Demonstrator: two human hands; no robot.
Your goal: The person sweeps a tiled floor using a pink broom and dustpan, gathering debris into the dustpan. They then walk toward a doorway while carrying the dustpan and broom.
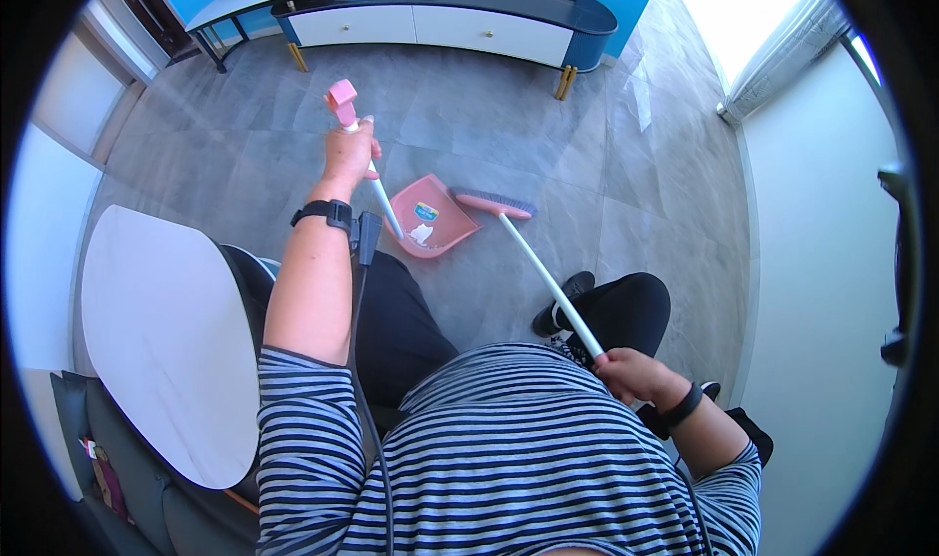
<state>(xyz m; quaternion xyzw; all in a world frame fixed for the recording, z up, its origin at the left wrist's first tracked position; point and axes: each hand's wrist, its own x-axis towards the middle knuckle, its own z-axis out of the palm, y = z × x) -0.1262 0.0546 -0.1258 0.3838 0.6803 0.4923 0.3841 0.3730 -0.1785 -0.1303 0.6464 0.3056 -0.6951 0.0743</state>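
My left hand (348,152) grips the white pole of a long-handled pink dustpan (447,222) near its pink top clip (342,100). The pan rests on the grey floor; a white scrap (421,234) and small bits lie in it beside a label. My right hand (637,376) is closed around the end of the pale handle of a broom (546,277). The broom's pink head (495,205), with grey bristles, is on the floor at the right edge of the pan's open side. Whether head and pan touch, I cannot tell.
A TV cabinet (440,28) with white drawers and gold legs stands ahead. A white oval table (172,343) is at my left, above a dark grey sofa (132,468). A curtain (785,64) hangs at the right. A black cable (359,350) runs along my left arm.
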